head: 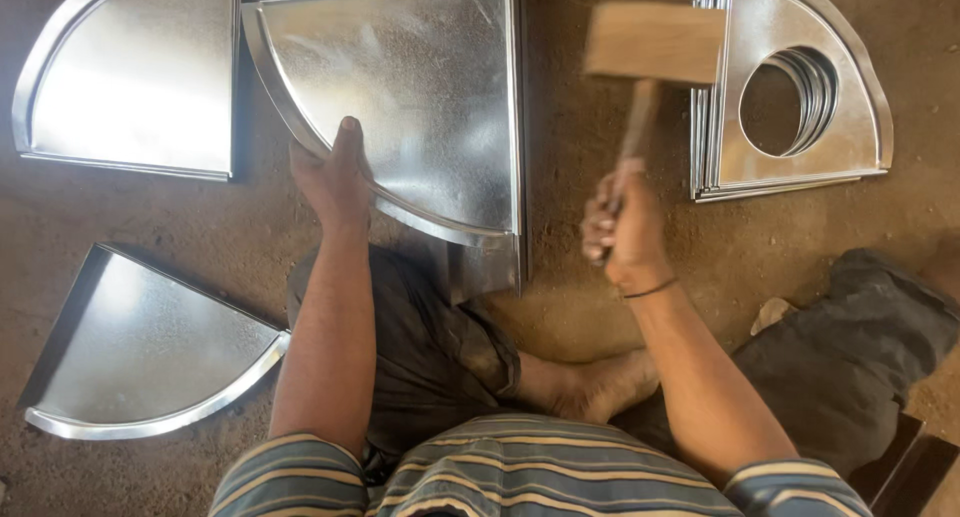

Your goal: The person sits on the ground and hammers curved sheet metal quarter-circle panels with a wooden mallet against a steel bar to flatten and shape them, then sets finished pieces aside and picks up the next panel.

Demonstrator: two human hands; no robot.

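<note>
Two hands: left hand clamped on quarter-round sheet-metal panel, right hand gripping raised wooden mallet; stacked holed panels on dirt floor.

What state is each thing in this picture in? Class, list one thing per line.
Left hand: gripping the curved rim of the middle panel.
Right hand: closed on the mallet handle.
Wooden mallet: raised, blurred.
Middle quarter-round metal panel: propped against the person's knee, held.
Upper-left panel: lying flat on the dirt floor.
Lower-left panel: lying flat, rim up.
Stack of panels with round holes: piled at the right, untouched.
</note>
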